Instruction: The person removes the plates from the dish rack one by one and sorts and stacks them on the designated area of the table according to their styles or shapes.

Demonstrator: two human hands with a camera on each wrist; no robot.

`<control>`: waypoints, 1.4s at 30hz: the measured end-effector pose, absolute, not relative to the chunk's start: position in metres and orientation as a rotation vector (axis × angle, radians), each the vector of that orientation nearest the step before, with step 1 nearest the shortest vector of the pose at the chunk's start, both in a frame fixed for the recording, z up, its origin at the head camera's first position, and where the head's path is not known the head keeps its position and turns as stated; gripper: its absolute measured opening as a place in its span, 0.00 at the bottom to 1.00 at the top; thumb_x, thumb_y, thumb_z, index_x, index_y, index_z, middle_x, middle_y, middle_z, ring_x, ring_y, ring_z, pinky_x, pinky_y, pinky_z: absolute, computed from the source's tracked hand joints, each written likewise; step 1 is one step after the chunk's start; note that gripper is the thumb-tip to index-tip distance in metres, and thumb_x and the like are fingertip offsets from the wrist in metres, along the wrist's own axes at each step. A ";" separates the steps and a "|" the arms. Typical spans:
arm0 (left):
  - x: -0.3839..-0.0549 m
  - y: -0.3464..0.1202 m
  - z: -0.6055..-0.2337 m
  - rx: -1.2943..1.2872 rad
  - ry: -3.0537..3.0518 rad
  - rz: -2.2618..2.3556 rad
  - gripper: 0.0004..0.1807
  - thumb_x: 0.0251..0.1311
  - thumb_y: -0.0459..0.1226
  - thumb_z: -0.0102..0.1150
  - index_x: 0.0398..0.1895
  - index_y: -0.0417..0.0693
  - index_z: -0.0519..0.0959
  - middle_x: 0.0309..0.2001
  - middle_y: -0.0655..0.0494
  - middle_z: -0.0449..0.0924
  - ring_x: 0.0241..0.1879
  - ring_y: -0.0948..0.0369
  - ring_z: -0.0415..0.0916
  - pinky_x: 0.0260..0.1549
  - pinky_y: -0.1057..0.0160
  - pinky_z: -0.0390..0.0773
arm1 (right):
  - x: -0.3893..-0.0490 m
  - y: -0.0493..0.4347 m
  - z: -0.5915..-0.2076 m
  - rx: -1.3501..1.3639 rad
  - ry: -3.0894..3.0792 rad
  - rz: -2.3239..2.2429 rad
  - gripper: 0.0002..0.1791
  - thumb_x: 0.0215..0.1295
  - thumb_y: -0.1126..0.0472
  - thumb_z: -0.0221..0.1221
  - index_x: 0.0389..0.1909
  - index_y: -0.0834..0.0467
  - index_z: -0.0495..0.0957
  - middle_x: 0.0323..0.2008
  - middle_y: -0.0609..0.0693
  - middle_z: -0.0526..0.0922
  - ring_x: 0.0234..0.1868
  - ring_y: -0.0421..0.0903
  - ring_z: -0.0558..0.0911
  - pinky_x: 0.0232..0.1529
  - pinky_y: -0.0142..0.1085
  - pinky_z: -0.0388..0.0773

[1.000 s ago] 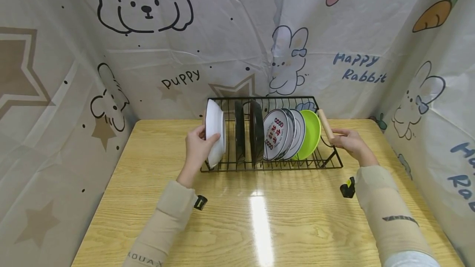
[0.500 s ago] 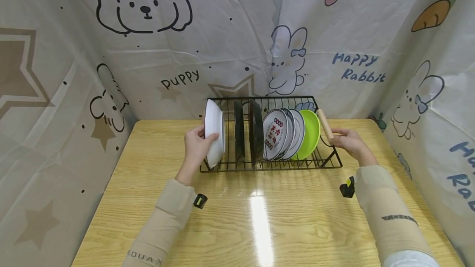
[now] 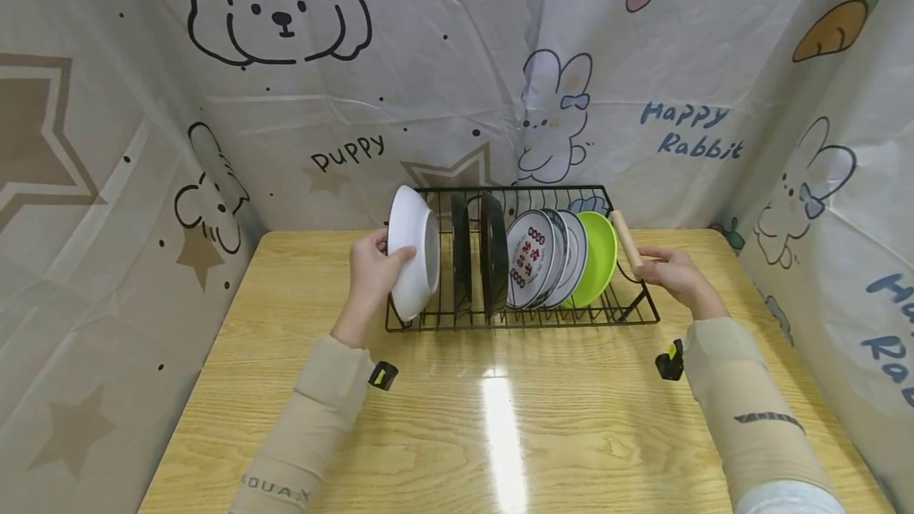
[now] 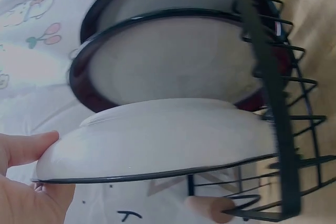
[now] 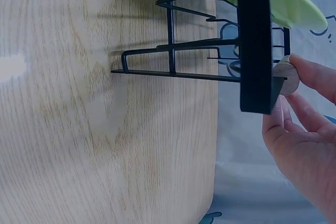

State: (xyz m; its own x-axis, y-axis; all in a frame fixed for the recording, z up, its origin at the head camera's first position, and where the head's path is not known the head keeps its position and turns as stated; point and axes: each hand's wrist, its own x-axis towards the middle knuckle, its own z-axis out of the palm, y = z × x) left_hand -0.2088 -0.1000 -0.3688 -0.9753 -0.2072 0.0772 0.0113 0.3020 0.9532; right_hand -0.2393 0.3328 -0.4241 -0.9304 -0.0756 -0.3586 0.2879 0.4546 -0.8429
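My left hand (image 3: 371, 280) grips the rim of a white dark-rimmed bowl (image 3: 410, 260), its thumb against the outer side. The bowl stands on edge, tilted, at the left end of a black wire dish rack (image 3: 521, 327). In the left wrist view, the hand (image 4: 31, 182) holds one end of the bowl (image 4: 168, 140), and the far end lies behind a rack bar (image 4: 268, 82). At the rack's right end, my right hand (image 3: 674, 276) holds the wooden handle (image 3: 626, 240). The right wrist view shows fingers and thumb around this handle (image 5: 287, 77).
Two dark plates (image 3: 494, 260) stand upright beside the bowl. To their right are several white patterned plates (image 3: 528, 260) and a lime green plate (image 3: 600, 260). The wooden table (image 3: 428, 435) meets a printed cloth (image 3: 443, 101) behind and at both sides.
The bowl has tipped and shifted slightly left and upward in my left hand, so more of its underside shows. My right hand stays on the handle, and the rack has not moved.
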 end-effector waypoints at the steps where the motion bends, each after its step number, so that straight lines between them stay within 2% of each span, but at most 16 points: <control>1: -0.209 -0.100 -0.366 0.182 -2.382 -1.743 0.20 0.48 0.26 0.62 0.46 0.24 0.74 0.42 0.31 0.78 0.43 0.44 0.78 0.42 0.55 0.78 | -0.239 0.333 -0.424 0.180 2.365 -1.469 0.33 0.66 0.64 0.48 0.68 0.69 0.48 0.59 0.69 0.60 0.52 0.51 0.70 0.61 0.49 0.62; 5: -0.208 -0.103 -0.354 0.171 -2.366 -1.775 0.20 0.49 0.26 0.62 0.47 0.25 0.74 0.43 0.31 0.78 0.43 0.45 0.77 0.43 0.55 0.78 | -0.239 0.332 -0.424 0.186 2.381 -1.445 0.33 0.66 0.63 0.49 0.68 0.69 0.49 0.58 0.68 0.62 0.52 0.52 0.70 0.53 0.37 0.70; 9: -0.209 -0.109 -0.340 0.139 -2.321 -1.858 0.20 0.50 0.25 0.61 0.48 0.25 0.73 0.45 0.32 0.77 0.45 0.45 0.77 0.45 0.56 0.77 | -0.239 0.333 -0.424 0.192 2.394 -1.432 0.32 0.66 0.63 0.49 0.68 0.68 0.50 0.58 0.68 0.63 0.51 0.50 0.71 0.43 0.26 0.71; 13: -0.209 -0.116 -0.326 0.084 -2.293 -1.876 0.21 0.51 0.25 0.60 0.50 0.24 0.71 0.47 0.31 0.75 0.47 0.45 0.76 0.46 0.56 0.76 | -0.239 0.332 -0.425 0.201 2.390 -1.445 0.32 0.66 0.63 0.49 0.68 0.68 0.49 0.58 0.68 0.63 0.51 0.51 0.71 0.51 0.36 0.70; 17: -0.205 -0.124 -0.313 0.024 -2.259 -1.846 0.22 0.52 0.25 0.60 0.50 0.23 0.70 0.48 0.31 0.75 0.47 0.46 0.75 0.46 0.56 0.76 | -0.238 0.332 -0.426 0.196 2.379 -1.465 0.32 0.66 0.64 0.49 0.68 0.68 0.49 0.58 0.69 0.62 0.51 0.50 0.71 0.59 0.47 0.64; 25: -0.199 -0.140 -0.296 -0.045 -2.194 -1.770 0.21 0.53 0.26 0.60 0.50 0.24 0.71 0.47 0.34 0.76 0.46 0.49 0.76 0.46 0.55 0.76 | -0.239 0.334 -0.426 0.195 2.378 -1.470 0.32 0.66 0.64 0.48 0.68 0.68 0.49 0.59 0.68 0.61 0.42 0.37 0.72 0.58 0.43 0.67; 28: -0.199 -0.145 -0.294 -0.056 -2.195 -1.706 0.20 0.53 0.26 0.59 0.50 0.24 0.72 0.46 0.33 0.77 0.44 0.48 0.76 0.46 0.54 0.76 | -0.239 0.333 -0.426 0.195 2.374 -1.480 0.32 0.66 0.64 0.48 0.68 0.68 0.49 0.59 0.69 0.60 0.45 0.41 0.72 0.60 0.46 0.64; 35: -0.205 -0.157 -0.303 -0.078 -2.222 -1.443 0.16 0.52 0.25 0.59 0.44 0.23 0.74 0.42 0.30 0.77 0.42 0.44 0.76 0.43 0.47 0.76 | -0.237 0.331 -0.425 0.200 2.369 -1.491 0.32 0.66 0.65 0.48 0.68 0.69 0.48 0.60 0.70 0.59 0.56 0.57 0.67 0.62 0.51 0.59; 42: -0.218 -0.169 -0.334 -0.062 -2.251 -1.129 0.13 0.52 0.26 0.59 0.39 0.23 0.75 0.38 0.29 0.77 0.38 0.39 0.75 0.39 0.43 0.74 | -0.237 0.331 -0.424 0.211 2.362 -1.493 0.32 0.66 0.64 0.49 0.68 0.68 0.49 0.60 0.69 0.60 0.57 0.58 0.65 0.62 0.51 0.59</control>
State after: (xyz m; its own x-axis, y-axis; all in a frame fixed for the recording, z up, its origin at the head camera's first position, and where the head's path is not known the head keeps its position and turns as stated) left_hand -0.2177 -0.1694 -0.3336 -0.8111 -0.2216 0.5413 0.3015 0.6346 0.7116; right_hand -0.2375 0.3307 -0.4245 -0.9322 -0.0539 -0.3580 0.3003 0.4373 -0.8477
